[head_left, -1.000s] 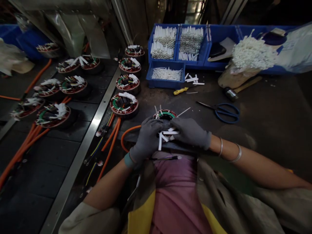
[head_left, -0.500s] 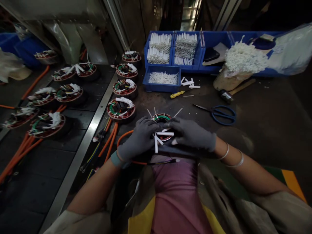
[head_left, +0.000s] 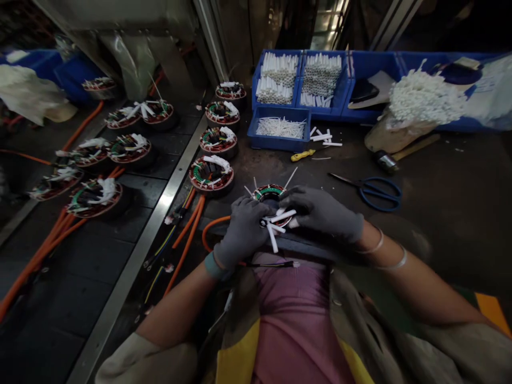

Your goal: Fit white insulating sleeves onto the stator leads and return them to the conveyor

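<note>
A ring-shaped motor stator (head_left: 270, 190) with a green inner ring and copper windings lies at the bench's front edge, between my gloved hands. My left hand (head_left: 246, 226) is closed over its left side, fingers curled onto the rim. My right hand (head_left: 324, 213) bends over the right side, its fingertips close to the windings; what they pinch is hidden. White sleeves (head_left: 272, 237) stick out from the stator's near side between the hands. Thin white ties (head_left: 291, 178) stand up from its far rim. An orange cable (head_left: 206, 234) loops out behind my left hand.
More stators (head_left: 211, 173) stand in a row at left, and others sit on the dark conveyor (head_left: 140, 224). Blue bins (head_left: 302, 80) hold white sleeves; a small blue tray (head_left: 276, 142) holds ties. Scissors (head_left: 378, 193), a yellow-handled tool (head_left: 303, 155) and a bag of white strands (head_left: 426, 98) lie beyond.
The whole view has shifted, so the bench things appear further right. The white sleeves at the stator have tilted, and my right fingers have lifted slightly at its right side.
</note>
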`<state>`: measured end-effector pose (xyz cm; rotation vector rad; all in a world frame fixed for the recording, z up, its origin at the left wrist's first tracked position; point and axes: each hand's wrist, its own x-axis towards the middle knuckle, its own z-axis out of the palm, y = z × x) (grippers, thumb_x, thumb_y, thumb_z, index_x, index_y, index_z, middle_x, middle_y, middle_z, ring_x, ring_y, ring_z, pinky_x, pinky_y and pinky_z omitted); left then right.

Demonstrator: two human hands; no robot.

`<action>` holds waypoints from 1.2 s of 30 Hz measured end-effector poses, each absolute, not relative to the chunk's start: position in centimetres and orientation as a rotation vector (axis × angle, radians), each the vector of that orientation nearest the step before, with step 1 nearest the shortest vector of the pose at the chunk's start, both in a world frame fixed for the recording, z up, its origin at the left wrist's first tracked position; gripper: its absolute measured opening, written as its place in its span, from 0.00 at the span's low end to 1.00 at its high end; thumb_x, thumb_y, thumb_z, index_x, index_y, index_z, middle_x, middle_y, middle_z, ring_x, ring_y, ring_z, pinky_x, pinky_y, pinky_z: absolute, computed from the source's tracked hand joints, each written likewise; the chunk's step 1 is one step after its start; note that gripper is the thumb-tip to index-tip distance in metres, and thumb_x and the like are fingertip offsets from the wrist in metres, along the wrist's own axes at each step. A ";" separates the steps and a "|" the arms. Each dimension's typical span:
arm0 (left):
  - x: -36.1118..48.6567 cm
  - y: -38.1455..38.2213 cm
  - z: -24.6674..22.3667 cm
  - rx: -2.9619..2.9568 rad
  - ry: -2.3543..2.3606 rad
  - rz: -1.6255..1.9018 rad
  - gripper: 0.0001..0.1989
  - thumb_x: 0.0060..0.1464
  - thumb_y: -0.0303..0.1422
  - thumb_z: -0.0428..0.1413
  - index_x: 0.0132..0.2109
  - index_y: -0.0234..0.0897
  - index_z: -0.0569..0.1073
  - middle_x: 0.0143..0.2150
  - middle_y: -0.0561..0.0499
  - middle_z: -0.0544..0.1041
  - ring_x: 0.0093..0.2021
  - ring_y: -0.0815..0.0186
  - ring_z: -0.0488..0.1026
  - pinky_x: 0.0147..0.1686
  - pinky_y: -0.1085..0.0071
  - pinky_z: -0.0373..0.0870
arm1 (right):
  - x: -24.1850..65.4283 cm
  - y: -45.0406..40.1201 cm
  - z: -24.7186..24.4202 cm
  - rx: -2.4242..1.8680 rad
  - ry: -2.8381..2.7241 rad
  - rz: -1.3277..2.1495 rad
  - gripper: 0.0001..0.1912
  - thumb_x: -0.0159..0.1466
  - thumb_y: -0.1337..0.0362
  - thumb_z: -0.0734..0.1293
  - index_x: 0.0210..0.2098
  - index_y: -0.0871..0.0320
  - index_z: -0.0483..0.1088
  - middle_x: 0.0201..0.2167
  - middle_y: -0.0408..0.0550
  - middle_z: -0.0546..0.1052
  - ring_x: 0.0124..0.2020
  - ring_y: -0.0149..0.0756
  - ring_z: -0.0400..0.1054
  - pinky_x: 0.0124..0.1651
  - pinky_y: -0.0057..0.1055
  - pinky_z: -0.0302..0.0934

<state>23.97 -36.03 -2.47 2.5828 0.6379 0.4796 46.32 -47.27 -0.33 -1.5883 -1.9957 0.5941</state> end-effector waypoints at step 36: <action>22.1 -31.9 -0.9 2.481 0.176 0.208 0.18 0.57 0.38 0.68 0.54 0.40 0.80 0.53 0.45 0.82 0.57 0.53 0.76 0.59 0.57 0.67 | 36.4 -52.4 -2.8 -1.835 -1.666 0.594 0.19 0.76 0.57 0.59 0.34 0.57 0.73 0.32 0.49 0.79 0.31 0.38 0.69 0.35 0.32 0.54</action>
